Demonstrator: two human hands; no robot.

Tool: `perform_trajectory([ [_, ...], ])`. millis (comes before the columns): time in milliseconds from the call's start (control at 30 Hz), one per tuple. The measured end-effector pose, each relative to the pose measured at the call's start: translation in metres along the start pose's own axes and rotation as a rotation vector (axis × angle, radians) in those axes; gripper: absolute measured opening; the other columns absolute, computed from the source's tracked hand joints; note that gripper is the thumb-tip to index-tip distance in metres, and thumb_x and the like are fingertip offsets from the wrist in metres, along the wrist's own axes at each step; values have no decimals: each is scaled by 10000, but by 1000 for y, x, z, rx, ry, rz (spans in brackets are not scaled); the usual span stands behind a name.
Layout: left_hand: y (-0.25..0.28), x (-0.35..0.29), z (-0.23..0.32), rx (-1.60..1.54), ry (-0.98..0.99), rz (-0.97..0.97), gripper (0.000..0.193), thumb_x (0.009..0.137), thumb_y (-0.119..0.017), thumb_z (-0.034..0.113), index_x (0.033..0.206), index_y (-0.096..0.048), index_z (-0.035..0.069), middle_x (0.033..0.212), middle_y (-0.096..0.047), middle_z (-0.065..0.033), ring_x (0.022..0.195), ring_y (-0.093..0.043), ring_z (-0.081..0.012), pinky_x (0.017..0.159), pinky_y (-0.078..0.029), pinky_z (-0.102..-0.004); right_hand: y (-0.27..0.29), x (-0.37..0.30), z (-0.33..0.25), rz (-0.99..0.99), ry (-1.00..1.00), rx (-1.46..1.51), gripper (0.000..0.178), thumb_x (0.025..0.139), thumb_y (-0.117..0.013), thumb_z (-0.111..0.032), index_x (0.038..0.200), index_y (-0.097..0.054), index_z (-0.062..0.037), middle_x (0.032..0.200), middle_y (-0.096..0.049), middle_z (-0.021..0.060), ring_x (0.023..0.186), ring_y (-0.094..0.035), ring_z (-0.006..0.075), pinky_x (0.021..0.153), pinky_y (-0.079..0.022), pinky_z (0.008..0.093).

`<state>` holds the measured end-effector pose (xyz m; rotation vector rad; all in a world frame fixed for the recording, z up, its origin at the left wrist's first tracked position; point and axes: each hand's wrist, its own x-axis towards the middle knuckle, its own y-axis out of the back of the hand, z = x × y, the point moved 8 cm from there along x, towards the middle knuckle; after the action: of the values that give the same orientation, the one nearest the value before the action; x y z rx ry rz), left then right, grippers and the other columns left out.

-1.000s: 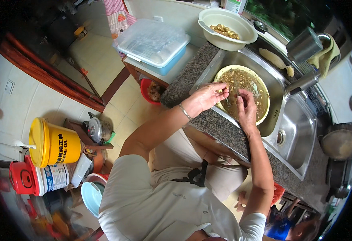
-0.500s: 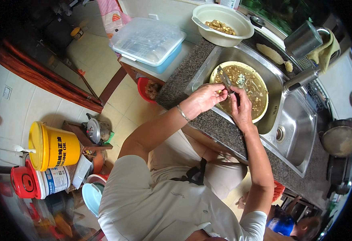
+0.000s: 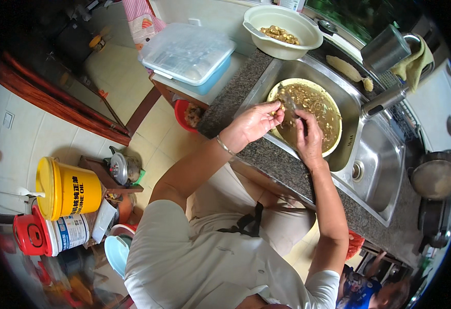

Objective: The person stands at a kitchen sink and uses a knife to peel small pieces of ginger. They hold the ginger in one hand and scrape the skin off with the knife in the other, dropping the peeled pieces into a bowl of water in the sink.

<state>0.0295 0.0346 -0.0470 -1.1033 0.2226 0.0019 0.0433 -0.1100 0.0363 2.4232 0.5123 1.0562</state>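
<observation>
My left hand [image 3: 256, 122] is over the near rim of a round pale basin [image 3: 334, 138] that sits in the steel sink and holds brown water with several small brown pieces. Its fingertips pinch one small brown piece. My right hand [image 3: 308, 138] is close beside it, fingers curled on a thin metal tool [image 3: 288, 101] that points toward the left fingertips. A thin bangle is on my left wrist. The two hands almost touch above the basin.
On the counter behind stand a pale bowl [image 3: 307, 44] of brown pieces and a clear lidded box [image 3: 189, 51]. A tap [image 3: 385, 100], a metal cup [image 3: 385, 49] and the right sink bowl [image 3: 382, 159] are nearby. On the floor are a yellow bucket [image 3: 66, 188], a kettle [image 3: 120, 167] and a red bowl [image 3: 184, 110].
My hands have drawn closer together over the basin, and the right hand has shifted slightly toward the left fingertips. The view has tilted a little.
</observation>
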Motion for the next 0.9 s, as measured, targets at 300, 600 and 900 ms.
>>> perform_trajectory([
  [300, -1, 5, -16, 44, -51, -28, 79, 940, -592, 51, 985, -634, 1, 951, -631, -87, 858, -582, -170, 822, -512, -323, -5, 1, -7, -23, 107, -23, 226, 903, -587, 31, 1125, -565, -6, 1047, -624, 196, 969, -624, 368, 833, -505, 420],
  [600, -35, -28, 18, 52, -55, -195, 192, 970, -570, 91, 1132, -585, -10, 985, -595, -64, 899, -565, -162, 859, -495, -318, 14, 2, 36, 77, -169, -9, 189, 949, -551, -2, 1136, -582, -16, 1035, -660, 187, 968, -668, 327, 820, -527, 402],
  [900, -12, -21, 11, 140, -87, -54, 167, 961, -592, 83, 1111, -614, 11, 1022, -640, -77, 954, -627, -194, 914, -526, -359, -1, -1, 7, -1, 23, -13, 220, 930, -579, 4, 1149, -577, -12, 1050, -638, 181, 940, -641, 341, 820, -513, 404],
])
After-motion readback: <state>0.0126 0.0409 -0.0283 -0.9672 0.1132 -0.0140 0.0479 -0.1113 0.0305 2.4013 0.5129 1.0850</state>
